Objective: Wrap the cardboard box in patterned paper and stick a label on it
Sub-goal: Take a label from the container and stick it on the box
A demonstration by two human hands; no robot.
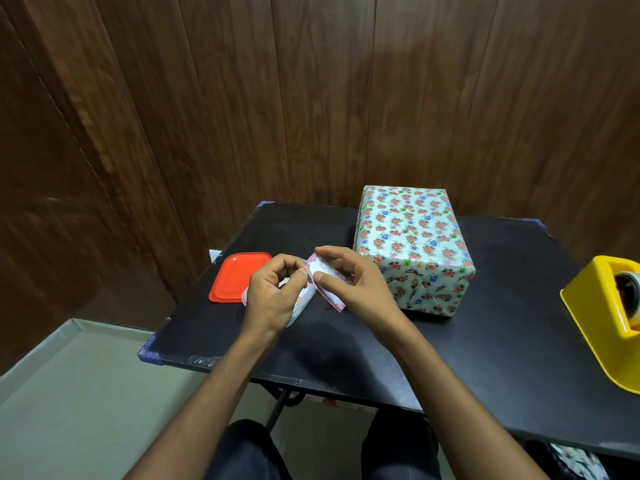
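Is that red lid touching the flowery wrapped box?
Apart. In the head view the red lid lies at the table's left edge and the wrapped box stands further right, with bare black table and both hands between them.

Floral-wrapped box — label apart
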